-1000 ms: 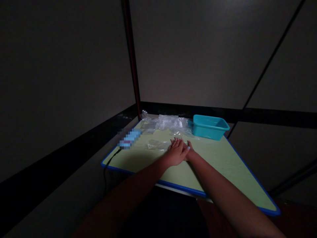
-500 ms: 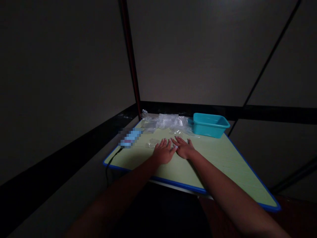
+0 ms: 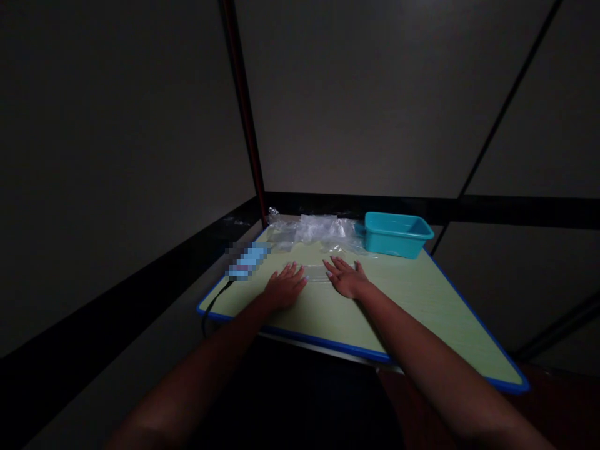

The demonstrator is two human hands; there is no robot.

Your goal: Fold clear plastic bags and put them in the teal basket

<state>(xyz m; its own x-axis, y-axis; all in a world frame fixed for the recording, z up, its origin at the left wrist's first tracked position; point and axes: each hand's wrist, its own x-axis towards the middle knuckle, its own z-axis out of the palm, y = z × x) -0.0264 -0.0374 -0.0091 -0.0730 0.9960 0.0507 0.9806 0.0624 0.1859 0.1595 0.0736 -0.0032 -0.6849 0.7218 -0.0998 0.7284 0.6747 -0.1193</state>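
Observation:
A clear plastic bag lies flat on the pale green tabletop, its middle showing between my two hands. My left hand rests palm down over its left end, fingers spread. On the right end, my right hand presses down with its fingers stretched apart. Both hands cover parts of the bag, so its ends are hidden.
Several crumpled clear plastic bags lie along the table's back edge. A turquoise plastic basin stands at the back right. At the left edge lies a blurred-out blue object with a black strap. The table has a blue rim; dark walls stand behind and left.
My left hand has slid left, away from my right hand, and the plastic between them now looks flatter. My right hand has stayed nearly in place.

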